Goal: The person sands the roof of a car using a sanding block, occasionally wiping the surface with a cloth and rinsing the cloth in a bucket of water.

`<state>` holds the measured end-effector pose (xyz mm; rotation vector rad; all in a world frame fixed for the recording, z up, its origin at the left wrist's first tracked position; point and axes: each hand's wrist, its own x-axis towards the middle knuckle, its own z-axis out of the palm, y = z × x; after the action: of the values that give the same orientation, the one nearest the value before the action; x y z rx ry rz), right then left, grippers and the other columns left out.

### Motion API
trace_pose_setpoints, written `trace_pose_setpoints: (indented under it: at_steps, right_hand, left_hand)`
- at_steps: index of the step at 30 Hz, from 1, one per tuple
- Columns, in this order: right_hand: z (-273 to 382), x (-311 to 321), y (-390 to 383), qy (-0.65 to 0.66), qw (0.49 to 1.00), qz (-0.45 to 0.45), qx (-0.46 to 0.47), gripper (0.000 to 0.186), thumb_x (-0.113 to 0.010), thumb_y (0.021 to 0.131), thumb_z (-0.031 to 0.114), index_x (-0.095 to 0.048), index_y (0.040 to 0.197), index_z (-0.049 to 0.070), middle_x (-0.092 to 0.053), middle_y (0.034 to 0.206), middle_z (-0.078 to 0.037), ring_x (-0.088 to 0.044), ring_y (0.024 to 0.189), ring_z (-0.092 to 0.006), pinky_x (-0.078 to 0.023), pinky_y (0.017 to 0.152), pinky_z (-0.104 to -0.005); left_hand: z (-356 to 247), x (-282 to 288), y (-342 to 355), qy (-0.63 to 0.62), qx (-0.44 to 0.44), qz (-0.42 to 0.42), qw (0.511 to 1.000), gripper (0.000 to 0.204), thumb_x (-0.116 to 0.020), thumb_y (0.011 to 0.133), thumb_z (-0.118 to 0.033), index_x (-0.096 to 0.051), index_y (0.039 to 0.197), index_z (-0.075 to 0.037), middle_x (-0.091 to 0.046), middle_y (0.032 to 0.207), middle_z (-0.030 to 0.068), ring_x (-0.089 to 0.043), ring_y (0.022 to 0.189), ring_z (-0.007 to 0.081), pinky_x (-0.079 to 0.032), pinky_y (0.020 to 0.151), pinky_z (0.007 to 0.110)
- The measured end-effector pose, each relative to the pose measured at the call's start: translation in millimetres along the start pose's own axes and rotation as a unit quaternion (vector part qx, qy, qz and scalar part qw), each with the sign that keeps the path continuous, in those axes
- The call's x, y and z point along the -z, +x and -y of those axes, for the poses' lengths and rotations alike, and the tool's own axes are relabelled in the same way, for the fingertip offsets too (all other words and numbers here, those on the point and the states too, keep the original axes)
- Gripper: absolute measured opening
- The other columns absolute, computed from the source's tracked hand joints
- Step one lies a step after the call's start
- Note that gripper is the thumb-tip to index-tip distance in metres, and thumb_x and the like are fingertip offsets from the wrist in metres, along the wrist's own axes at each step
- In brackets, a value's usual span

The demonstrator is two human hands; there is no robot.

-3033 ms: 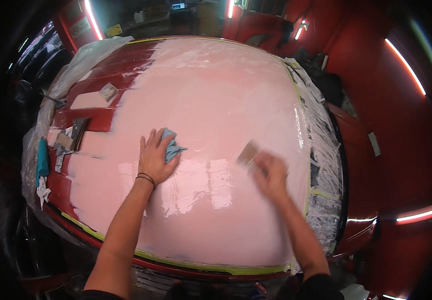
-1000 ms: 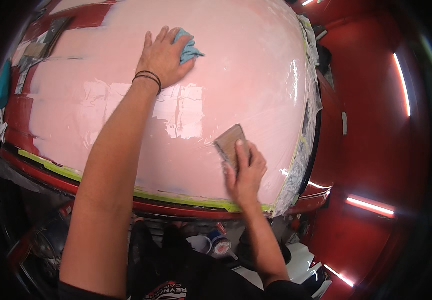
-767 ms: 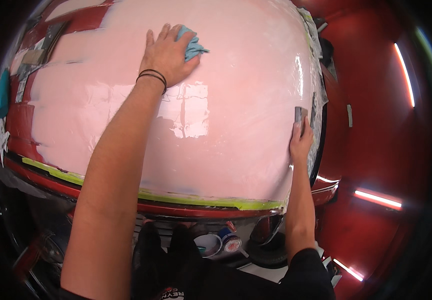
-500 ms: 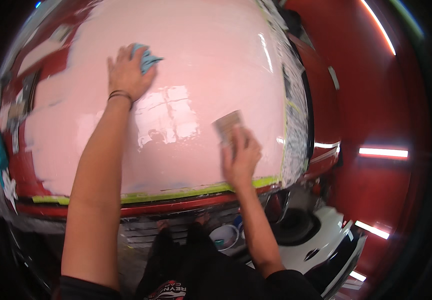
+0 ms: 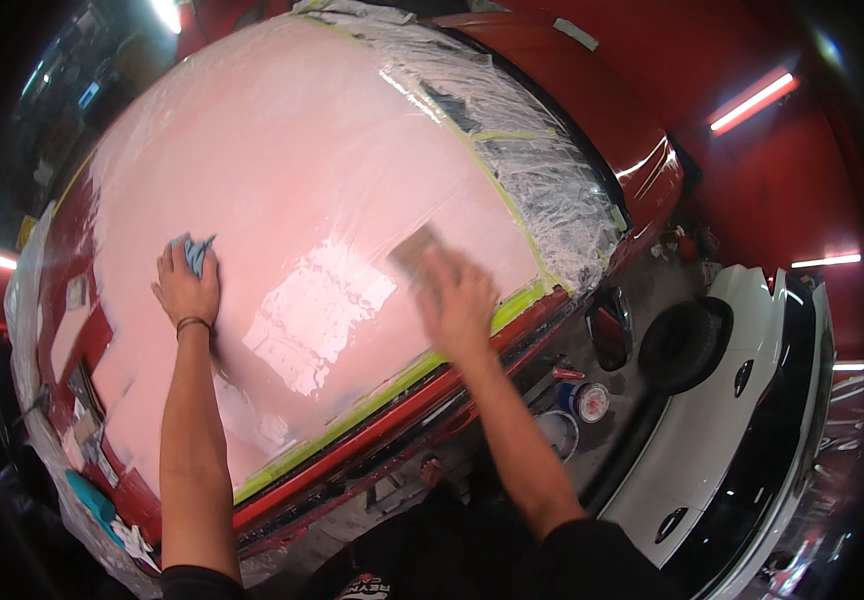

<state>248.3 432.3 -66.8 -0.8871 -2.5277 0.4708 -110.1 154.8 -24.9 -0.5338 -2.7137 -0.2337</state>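
A red car's broad panel [image 5: 292, 160] carries a pale pink, glossy wet coat, edged with green tape [image 5: 332, 418]. On its left part my left hand [image 5: 189, 290] lies with fingers curved round a crumpled light-blue cloth [image 5: 194, 250]. Right of it, near the taped edge, my right hand [image 5: 460, 312], blurred by motion, grips a flat tan sanding block [image 5: 412, 242] on the pink surface. A patch of bright reflection lies between the two hands.
Crinkled plastic sheeting [image 5: 552, 195] masks the right side. Strips [image 5: 87, 410] and a teal item [image 5: 92, 500] sit at the left edge. Below are a bucket [image 5: 557, 430], a can [image 5: 590, 400], a tyre [image 5: 670, 355] and white car body parts [image 5: 697, 450].
My right hand and the block have moved back and forth over the right part. The view has turned, showing more masking and white bodywork. My left hand still holds the cloth.
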Motion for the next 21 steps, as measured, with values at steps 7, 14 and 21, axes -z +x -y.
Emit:
trace_pose_setpoints:
  at_steps: [7, 14, 21]
  right_hand:
    - [-108, 24, 76, 0.023, 0.998, -0.026, -0.055, 0.062, -0.072, 0.101, 0.042, -0.057, 0.160, 0.026, -0.057, 0.152, -0.016, -0.052, 0.138, -0.0412, -0.040, 0.114, -0.0626]
    - [-86, 11, 40, 0.043, 0.999, -0.033, -0.008, 0.061, -0.074, 0.100, 0.042, -0.062, 0.156, 0.022, -0.058, 0.147, -0.021, -0.053, 0.133, -0.0450, -0.041, 0.111, -0.0618]
    - [-115, 9, 123, 0.049, 0.999, -0.018, -0.008, 0.063, -0.076, 0.098, 0.040, -0.061, 0.156, 0.020, -0.058, 0.146, -0.020, -0.054, 0.131, -0.0431, -0.042, 0.111, -0.0589]
  left_hand:
    - [-14, -10, 5, 0.013, -0.015, -0.015, 1.000, 0.057, -0.066, 0.100, -0.049, -0.063, 0.147, -0.015, -0.058, 0.158, 0.0119, -0.053, 0.147, 0.0339, -0.039, 0.117, 0.067]
    - [-15, 3, -2, -0.011, -0.009, 0.002, 1.000, 0.058, -0.067, 0.100, -0.047, -0.064, 0.147, -0.013, -0.059, 0.156, 0.0143, -0.054, 0.146, 0.0345, -0.038, 0.119, 0.064]
    - [-19, 0, 7, -0.029, -0.018, -0.003, 0.999, 0.057, -0.068, 0.100, -0.044, -0.063, 0.147, -0.014, -0.057, 0.159, 0.0164, -0.051, 0.149, 0.0370, -0.037, 0.119, 0.067]
